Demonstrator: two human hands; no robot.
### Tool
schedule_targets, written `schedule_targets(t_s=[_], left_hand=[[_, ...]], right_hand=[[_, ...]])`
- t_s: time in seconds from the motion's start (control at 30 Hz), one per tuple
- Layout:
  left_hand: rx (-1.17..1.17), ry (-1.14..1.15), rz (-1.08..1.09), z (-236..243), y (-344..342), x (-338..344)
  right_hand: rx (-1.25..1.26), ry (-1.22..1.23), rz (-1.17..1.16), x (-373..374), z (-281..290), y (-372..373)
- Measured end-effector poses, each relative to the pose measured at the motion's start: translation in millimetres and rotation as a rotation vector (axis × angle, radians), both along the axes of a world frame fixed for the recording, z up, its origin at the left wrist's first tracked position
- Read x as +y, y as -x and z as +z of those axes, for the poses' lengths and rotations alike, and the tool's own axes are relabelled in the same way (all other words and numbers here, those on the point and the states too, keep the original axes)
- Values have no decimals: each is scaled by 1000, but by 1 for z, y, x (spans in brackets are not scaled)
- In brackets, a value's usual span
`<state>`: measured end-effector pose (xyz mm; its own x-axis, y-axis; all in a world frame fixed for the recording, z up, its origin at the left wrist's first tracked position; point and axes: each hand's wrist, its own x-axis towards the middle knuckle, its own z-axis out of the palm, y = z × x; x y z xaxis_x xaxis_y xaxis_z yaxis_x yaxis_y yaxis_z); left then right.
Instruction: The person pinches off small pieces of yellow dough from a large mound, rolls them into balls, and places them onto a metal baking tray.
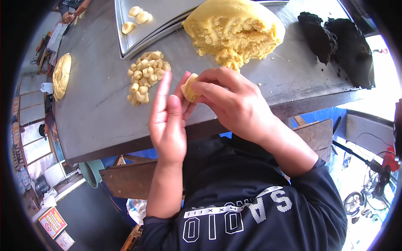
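A small pale dough piece with yellow inside is held in my right hand, pinched between thumb and fingers. My left hand has its index finger stretched out, while other fingers support the same piece from the left. Just behind my left hand lies a pile of small pale dough balls. A large yellow crumbly mound sits on the grey metal table beyond my hands. A metal tray at the back holds several flattened pale pieces.
A flattened dough slab lies at the left table edge, and dark crumpled plastic at the right. A co-worker's hands show at the far upper left; another person is at the left. A bicycle stands lower right.
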<state>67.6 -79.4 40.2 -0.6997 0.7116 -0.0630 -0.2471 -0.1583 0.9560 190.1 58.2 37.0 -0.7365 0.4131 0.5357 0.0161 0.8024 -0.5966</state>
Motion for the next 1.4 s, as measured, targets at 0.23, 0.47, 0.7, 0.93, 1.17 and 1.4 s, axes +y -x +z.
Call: schedule_targets(t_s=[0.23, 0.47, 0.7, 0.93, 1.17, 1.4], left_hand=[[1102, 267, -159, -29, 43, -6], [1086, 250, -206, -24, 44, 8], [891, 74, -467, -27, 48, -7], [1032, 260, -342, -32, 39, -11], [207, 148, -418, -15, 45, -11], [388, 72, -473, -32, 56, -17]], right_hand=[[12, 256, 253, -1, -2, -2], [-3, -63, 234, -9, -8, -6], [4, 246, 247, 2, 13, -7], [-79, 191, 120, -9, 3, 16], [-387, -225, -156, 51, 1, -13], [-295, 115, -114, 43, 5, -29]])
